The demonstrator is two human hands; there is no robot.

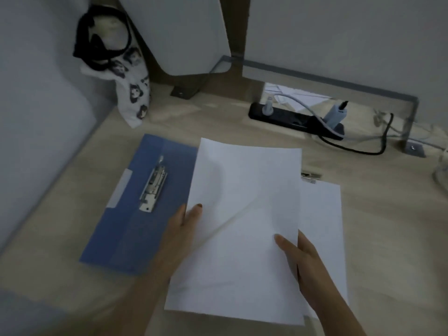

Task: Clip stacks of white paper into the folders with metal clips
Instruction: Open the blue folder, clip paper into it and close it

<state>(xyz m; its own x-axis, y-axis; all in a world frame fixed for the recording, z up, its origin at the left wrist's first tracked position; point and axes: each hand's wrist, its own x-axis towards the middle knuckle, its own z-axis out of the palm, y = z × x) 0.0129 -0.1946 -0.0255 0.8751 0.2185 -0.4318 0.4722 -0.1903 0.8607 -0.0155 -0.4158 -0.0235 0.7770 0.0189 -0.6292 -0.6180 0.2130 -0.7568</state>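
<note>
Both hands gripped a stack of white paper, left hand and right hand at its edges, beside an open blue folder on the worktop.

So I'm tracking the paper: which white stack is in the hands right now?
The larger front stack, gripped by the left hand and right hand. The other stack lies behind it on the desk, untouched.
</note>
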